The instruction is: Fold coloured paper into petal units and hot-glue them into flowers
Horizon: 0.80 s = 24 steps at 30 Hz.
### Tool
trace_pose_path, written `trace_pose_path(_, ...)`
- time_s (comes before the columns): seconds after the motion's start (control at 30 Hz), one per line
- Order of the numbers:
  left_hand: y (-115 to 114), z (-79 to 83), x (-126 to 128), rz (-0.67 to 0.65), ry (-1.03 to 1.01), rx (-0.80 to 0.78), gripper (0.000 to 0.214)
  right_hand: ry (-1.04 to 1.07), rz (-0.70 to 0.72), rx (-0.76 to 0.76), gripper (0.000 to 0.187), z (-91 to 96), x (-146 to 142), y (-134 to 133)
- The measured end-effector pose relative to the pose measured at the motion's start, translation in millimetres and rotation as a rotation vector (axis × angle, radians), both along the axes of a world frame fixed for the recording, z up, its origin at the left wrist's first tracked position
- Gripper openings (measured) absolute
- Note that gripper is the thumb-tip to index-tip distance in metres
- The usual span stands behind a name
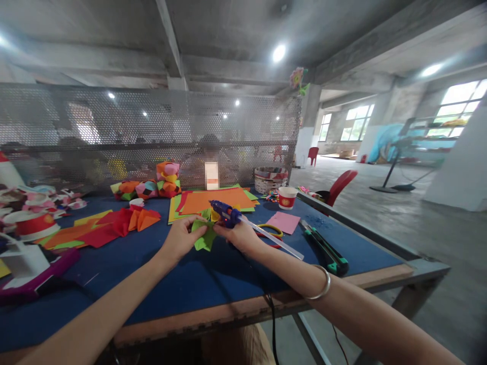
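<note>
My left hand [179,239] pinches a folded green paper piece [204,235] just above the blue table top [182,284]. My right hand [241,236] grips a blue glue gun [224,211] with a clear glue stick [279,242] sticking out behind it. The gun's nozzle points left toward the green paper. A silver bangle [321,286] is on my right wrist. A black cord [271,314] runs from the gun over the table's front edge.
Stacks of orange and green paper [213,201] lie behind my hands, red and orange folded pieces [125,221] to the left. Yellow-handled scissors [271,230], a pink sheet [282,222], a green-black cutter [325,247], a red-white paper cup [287,197] and a basket [271,179] are right. A perforated metal screen [152,132] backs the table.
</note>
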<state>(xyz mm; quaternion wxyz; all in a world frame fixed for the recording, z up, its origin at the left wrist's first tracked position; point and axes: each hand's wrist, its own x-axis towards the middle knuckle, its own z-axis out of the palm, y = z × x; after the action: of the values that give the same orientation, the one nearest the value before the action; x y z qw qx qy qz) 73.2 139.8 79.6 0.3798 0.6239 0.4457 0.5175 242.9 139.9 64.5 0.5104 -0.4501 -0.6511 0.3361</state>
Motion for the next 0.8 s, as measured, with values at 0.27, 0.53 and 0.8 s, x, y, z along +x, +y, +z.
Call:
trace_pose_path(0.27,-1.9,1.6,1.7,0.006,-0.045,-0.027,0.033,0.106,0.062,-0.072,0.014,-4.4,-0.9,3.8)
trace_pose_path(0.53,-3.5,3.5,2.5,-0.058,-0.011,-0.055,0.04,0.048,0.011,-0.014,0.014,-6.6,1.8,7.0)
trace_pose_path(0.8,0.0,-0.4,-0.9,-0.09,-0.066,-0.152,0.046,0.0,0.013,0.075,0.016,-6.6,2.8,5.6)
